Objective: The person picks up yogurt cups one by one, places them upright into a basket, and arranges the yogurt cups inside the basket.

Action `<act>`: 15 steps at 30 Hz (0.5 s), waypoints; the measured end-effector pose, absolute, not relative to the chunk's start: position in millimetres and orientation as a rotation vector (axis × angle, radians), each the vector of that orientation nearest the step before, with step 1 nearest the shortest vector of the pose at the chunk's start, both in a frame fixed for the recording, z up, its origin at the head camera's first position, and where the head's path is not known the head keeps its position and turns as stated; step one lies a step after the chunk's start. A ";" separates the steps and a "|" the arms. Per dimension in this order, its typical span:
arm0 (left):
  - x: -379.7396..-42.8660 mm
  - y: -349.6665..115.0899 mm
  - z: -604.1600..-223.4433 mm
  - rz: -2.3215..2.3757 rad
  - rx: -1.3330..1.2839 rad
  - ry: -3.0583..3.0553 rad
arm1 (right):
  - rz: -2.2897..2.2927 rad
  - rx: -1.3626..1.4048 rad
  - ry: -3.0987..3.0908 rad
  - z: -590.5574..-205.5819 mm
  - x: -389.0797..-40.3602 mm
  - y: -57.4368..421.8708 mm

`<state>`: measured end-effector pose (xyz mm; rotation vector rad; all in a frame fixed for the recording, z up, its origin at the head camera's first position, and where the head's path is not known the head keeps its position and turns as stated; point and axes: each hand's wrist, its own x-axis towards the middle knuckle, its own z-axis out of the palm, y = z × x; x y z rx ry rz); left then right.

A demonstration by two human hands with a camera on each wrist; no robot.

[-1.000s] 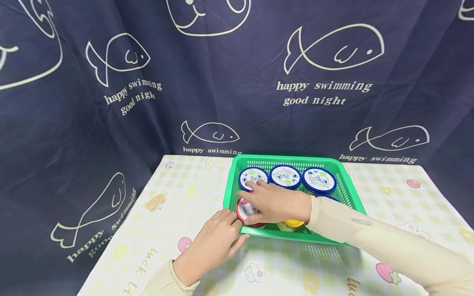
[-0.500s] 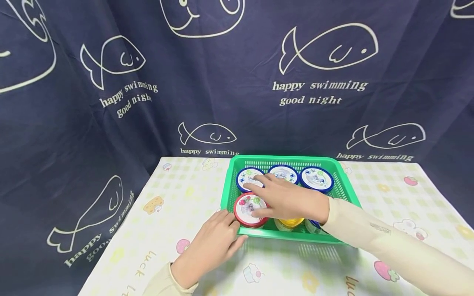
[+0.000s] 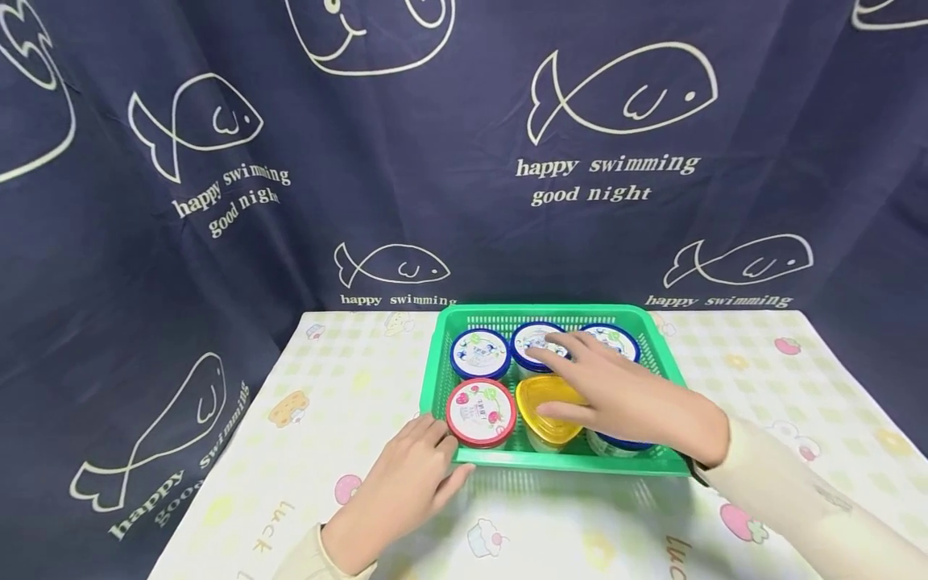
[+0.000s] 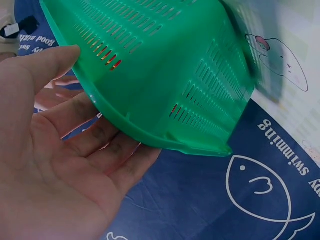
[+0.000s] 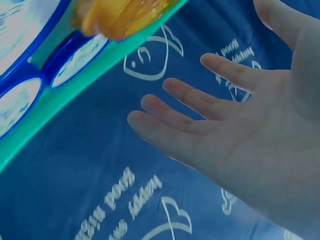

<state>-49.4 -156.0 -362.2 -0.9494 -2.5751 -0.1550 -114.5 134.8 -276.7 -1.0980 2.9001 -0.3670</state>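
Observation:
A green plastic basket [image 3: 429,379] holds several round tubs with lids. My left hand [image 3: 399,491] grips its near left corner, the thumb outside and the fingers over the rim in the left wrist view. My right hand [image 3: 631,395] hovers over the tubs with fingers spread and holds nothing. Just under it is a tub with a yellow lid [image 3: 535,403], partly covered. Left of that stands a tub with a red-rimmed lid [image 3: 481,412]. Blue-rimmed tubs [image 3: 480,353] fill the back row. Another blue-rimmed tub [image 3: 612,447] at front right is mostly hidden by the right hand.
The basket sits on a table with a checked, cartoon-printed cloth [image 3: 362,379]. A dark blue curtain [image 3: 435,185] with white fish drawings hangs right behind the table and along the left.
My right hand has lifted off the red-lidded tub and moved right, over the yellow-lidded one. The left hand stays at the basket corner. The head view has shifted slightly.

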 end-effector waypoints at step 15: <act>-46.0 -163.8 -362.8 -0.181 -0.952 -2.619 | -0.624 -0.943 3.284 -316.7 -79.5 220.0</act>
